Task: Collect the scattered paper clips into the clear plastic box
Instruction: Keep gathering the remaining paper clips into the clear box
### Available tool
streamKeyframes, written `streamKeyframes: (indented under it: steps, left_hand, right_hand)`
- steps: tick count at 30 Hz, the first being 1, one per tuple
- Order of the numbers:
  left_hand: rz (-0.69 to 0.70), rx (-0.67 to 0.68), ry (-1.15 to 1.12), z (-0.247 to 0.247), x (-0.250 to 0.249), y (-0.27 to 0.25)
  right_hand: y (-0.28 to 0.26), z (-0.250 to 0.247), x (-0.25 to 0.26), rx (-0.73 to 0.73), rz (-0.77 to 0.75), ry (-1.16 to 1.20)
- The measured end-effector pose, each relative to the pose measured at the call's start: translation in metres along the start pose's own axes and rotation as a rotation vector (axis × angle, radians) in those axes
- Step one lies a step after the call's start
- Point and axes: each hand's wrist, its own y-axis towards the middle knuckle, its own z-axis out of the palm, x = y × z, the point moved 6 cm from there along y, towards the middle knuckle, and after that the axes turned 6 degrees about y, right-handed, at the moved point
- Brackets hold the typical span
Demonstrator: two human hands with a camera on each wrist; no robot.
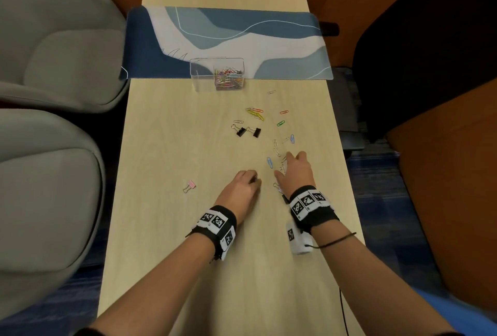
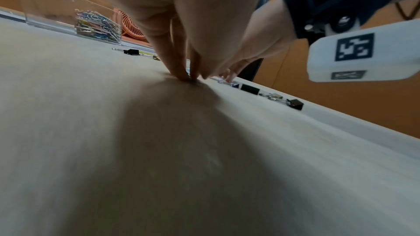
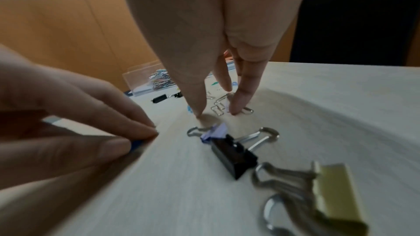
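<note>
A clear plastic box [image 1: 204, 77] stands mid-table at the edge of a blue mat, with several coloured paper clips [image 1: 229, 79] piled in its right part. Loose paper clips lie in front of it: a yellow and orange cluster [image 1: 255, 113], a red one [image 1: 284, 112], a green one [image 1: 280, 123], blue ones [image 1: 270, 162]. My left hand [image 1: 254, 180] is curled down on the table and pinches a small blue clip [image 3: 136, 144]. My right hand [image 1: 282, 166] has straight fingers, their tips touching silver paper clips [image 3: 219, 109].
Two black binder clips [image 1: 240, 131] and a pink one [image 1: 190, 185] lie on the table. Under my right wrist lie a black [image 3: 234, 157] and a yellow binder clip [image 3: 334, 191]. Grey chairs [image 1: 53, 66] stand along the left table edge.
</note>
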Motion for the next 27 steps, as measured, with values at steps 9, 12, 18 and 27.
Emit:
streamKeyframes:
  steps: [9, 12, 18, 27]
  left_hand:
    - [-0.178, -0.048, -0.112, -0.007, 0.004, 0.003]
    - [-0.209, -0.035, -0.154, -0.013, 0.007, 0.005]
    - [-0.182, 0.131, -0.038, -0.017, 0.009, 0.014]
    - [-0.247, 0.095, -0.068, -0.028, 0.019, 0.025]
  right_hand:
    - [-0.002, -0.002, 0.026, 0.088, -0.056, -0.222]
    - [-0.004, -0.006, 0.034, 0.129, -0.091, -0.258]
    - [-0.009, -0.002, 0.051, 0.206, -0.236, -0.407]
    - [-0.008, -0.005, 0.069, 0.251, -0.429, -0.598]
